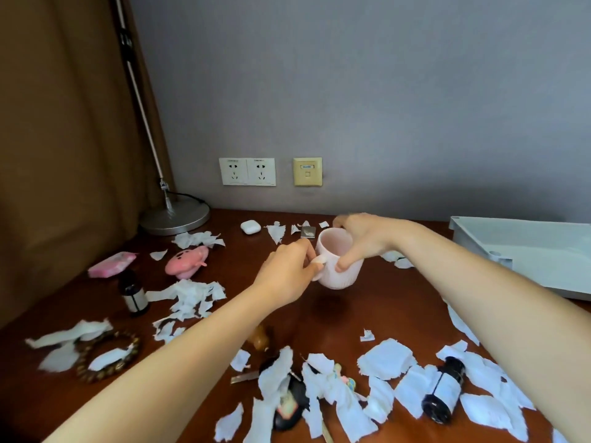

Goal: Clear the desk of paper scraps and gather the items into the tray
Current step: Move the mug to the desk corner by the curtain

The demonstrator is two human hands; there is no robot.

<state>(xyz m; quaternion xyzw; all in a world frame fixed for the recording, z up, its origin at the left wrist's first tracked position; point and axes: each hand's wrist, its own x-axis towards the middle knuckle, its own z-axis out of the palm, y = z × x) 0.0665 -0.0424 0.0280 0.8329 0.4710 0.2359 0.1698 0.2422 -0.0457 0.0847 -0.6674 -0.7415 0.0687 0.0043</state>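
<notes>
A pale pink ribbed mug (343, 276) hangs a little above the wooden desk (377, 311), held by both hands. My left hand (284, 273) pinches its handle. My right hand (364, 238) grips the rim from above, thumb on the outer wall. The white tray (499, 247) sits at the far right. White paper scraps (387, 362) lie all over the desk, thickest along the near edge.
Scattered among the scraps: a dark bottle (132, 290), another lying flat (443, 391), a pink toy (188, 262), a pink packet (112, 264), a bead bracelet (107, 356), an earbud case (249, 226). A lamp base (174, 217) stands back left.
</notes>
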